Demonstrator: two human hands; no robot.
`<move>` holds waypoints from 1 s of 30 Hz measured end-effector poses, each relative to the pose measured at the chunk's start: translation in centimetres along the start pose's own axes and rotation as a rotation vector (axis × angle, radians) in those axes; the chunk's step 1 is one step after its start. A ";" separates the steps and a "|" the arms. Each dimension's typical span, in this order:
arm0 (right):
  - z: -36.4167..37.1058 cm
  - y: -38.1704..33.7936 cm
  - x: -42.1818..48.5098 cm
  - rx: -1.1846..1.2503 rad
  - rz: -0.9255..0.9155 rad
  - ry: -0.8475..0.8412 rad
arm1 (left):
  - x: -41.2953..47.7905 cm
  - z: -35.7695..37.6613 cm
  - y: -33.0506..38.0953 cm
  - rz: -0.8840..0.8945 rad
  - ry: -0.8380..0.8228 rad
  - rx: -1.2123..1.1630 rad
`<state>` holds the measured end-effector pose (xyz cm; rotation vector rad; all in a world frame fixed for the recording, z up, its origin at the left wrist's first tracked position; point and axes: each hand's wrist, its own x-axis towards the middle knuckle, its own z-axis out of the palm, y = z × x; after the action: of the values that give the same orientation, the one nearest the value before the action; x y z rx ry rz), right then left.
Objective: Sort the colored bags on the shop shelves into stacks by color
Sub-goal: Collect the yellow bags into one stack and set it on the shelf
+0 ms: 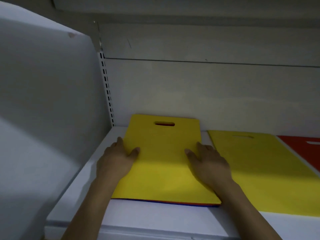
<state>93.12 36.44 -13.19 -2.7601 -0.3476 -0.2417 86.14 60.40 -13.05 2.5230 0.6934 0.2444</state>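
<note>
A mixed stack of flat bags [162, 163] lies on the white shelf [131, 217], a yellow bag with a cut-out handle on top and blue and orange edges showing under its near edge. My left hand [117, 156] grips the stack's left edge, thumb on top and fingers along the side. My right hand [206, 161] rests flat on the stack's right part, fingers straight. To the right lies a separate yellow stack [259, 170], and past it a red bag [303, 149] at the frame's edge.
A white side panel [43, 110] closes off the shelf on the left. The white back wall [207, 94] with a slotted upright [107, 87] stands behind the bags. The shelf's front lip runs across the bottom.
</note>
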 end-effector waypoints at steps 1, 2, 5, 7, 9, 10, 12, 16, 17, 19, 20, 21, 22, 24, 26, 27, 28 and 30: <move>-0.1 0.0 0.1 -0.023 -0.009 -0.018 | 0.0 0.0 -0.1 -0.017 0.015 -0.009; -0.2 0.1 0.2 -0.069 -0.024 -0.028 | 0.1 0.0 -0.1 -0.037 0.021 -0.008; -0.2 -0.1 0.4 -0.207 -0.050 0.002 | 0.2 0.1 -0.2 -0.044 0.023 0.034; 0.3 0.0 0.4 -0.256 -0.079 0.142 | 0.2 0.1 -0.1 -0.024 0.032 0.016; 0.8 0.3 0.3 -0.255 -0.121 0.284 | 0.1 0.1 -0.1 -0.006 0.052 -0.013; 1.0 0.5 0.3 -0.247 -0.132 0.340 | 0.0 0.1 -0.2 0.006 0.068 -0.026; 1.1 0.7 0.2 -0.226 -0.134 0.369 | 0.0 0.2 -0.4 0.033 0.105 -0.059; 0.8 0.7 0.2 -0.074 -0.128 0.428 | -0.1 0.1 -0.5 0.111 0.215 -0.108; 0.8 0.8 0.3 -0.031 -0.136 0.447 | -0.2 0.1 -0.5 0.133 0.256 -0.118; 0.8 1.0 0.4 0.083 -0.183 0.466 | -0.2 0.1 -0.7 0.185 0.346 -0.116; 0.7 1.0 0.5 0.143 -0.224 0.468 | -0.2 0.1 -0.8 0.199 0.394 -0.106; 0.7 1.1 0.6 0.193 -0.266 0.470 | -0.3 0.2 -0.8 0.202 0.438 -0.095; 0.7 1.1 0.6 0.236 -0.296 0.478 | -0.4 0.2 -0.8 0.201 0.475 -0.084; 0.3 0.7 0.6 0.353 -0.310 0.500 | -0.6 0.0 -0.7 0.194 0.521 -0.077; -0.2 0.6 0.5 0.504 -0.287 0.473 | -0.9 -0.5 -0.3 0.193 0.538 -0.086; -0.6 0.6 0.3 0.562 -0.286 0.460 | -1.1 -0.9 0.1 0.208 0.546 -0.108; -1.1 0.6 0.2 0.590 -0.296 0.466 | -1.3 -1.3 0.7 0.236 0.557 -0.137; -2.5 0.9 -0.2 0.593 -0.330 0.512 | -1.8 -2.4 2.2 0.318 0.598 -0.178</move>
<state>92.89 34.69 -11.23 -1.9635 -0.6137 -0.7697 84.90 58.85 -9.95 2.3748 0.4444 1.1507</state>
